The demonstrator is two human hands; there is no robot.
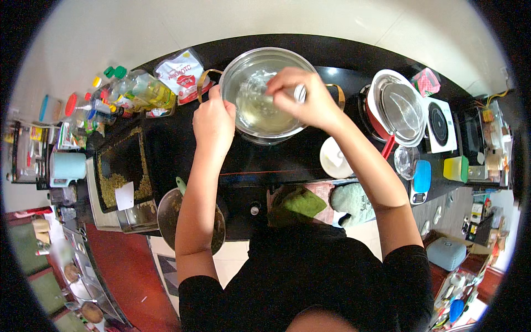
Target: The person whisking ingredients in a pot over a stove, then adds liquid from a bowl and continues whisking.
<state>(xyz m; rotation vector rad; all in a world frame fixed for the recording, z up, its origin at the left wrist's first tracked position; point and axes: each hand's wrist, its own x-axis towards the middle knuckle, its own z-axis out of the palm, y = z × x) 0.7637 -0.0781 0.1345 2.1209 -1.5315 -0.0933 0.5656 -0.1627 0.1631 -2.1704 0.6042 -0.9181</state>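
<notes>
A large steel pot (269, 50) with brass-coloured side handles stands on the black counter in front of me. Pale, clear liquid (253, 97) swirls inside it. On the pot's left side, my left hand (214, 124) grips the rim just below the side handle (202, 85). Above the liquid is my right hand (305, 97), blurred by motion, its fingers closed around a utensil. Only the shiny end of the utensil (299, 93) shows beside the palm; its lower part is blurred or hidden.
Bottles (145, 89) and a white-and-red seasoning bag (180, 76) stand left of the pot. Nearer are a black tray of granules (110, 189) and a pan (168, 211). Rightward are a small white dish (334, 159), a red-handled pan with a strainer (398, 103) and a kitchen scale (419, 197).
</notes>
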